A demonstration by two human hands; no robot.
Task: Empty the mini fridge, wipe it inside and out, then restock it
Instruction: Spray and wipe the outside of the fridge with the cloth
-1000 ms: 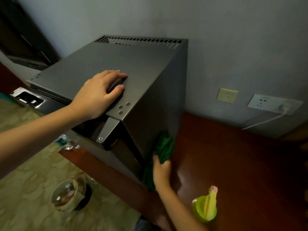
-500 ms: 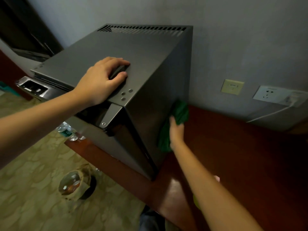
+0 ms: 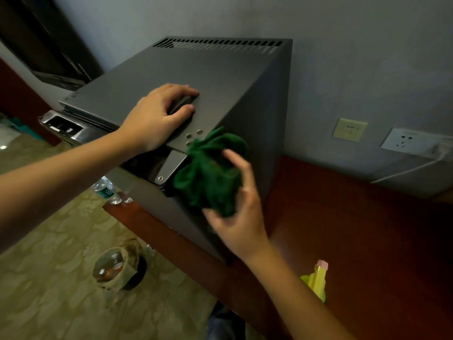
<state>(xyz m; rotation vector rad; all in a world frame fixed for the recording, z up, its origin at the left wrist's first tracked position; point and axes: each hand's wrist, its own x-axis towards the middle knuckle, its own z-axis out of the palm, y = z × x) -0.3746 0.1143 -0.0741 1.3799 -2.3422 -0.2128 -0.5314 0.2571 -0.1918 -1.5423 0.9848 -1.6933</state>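
A dark grey mini fridge [image 3: 220,77] stands on a red-brown wooden counter [image 3: 355,229], its door swung open to the left. My left hand [image 3: 157,119] rests on the fridge's top near the front right corner, fingers bent over a dark recess. My right hand [image 3: 237,217] grips a bunched green cloth [image 3: 210,175] in front of the fridge's top front right corner, by the door hinge plate [image 3: 170,165]. The fridge's inside is hidden from here.
A yellow-green spray bottle [image 3: 316,280] stands on the counter near my right forearm. Wall sockets [image 3: 407,141] and a white cable sit on the wall to the right. On the patterned floor stand a lined bin [image 3: 117,266] and plastic water bottles [image 3: 107,190].
My right hand has brought the green cloth from low on the fridge's right side up and forward to its top front corner. My left hand has stayed on top.
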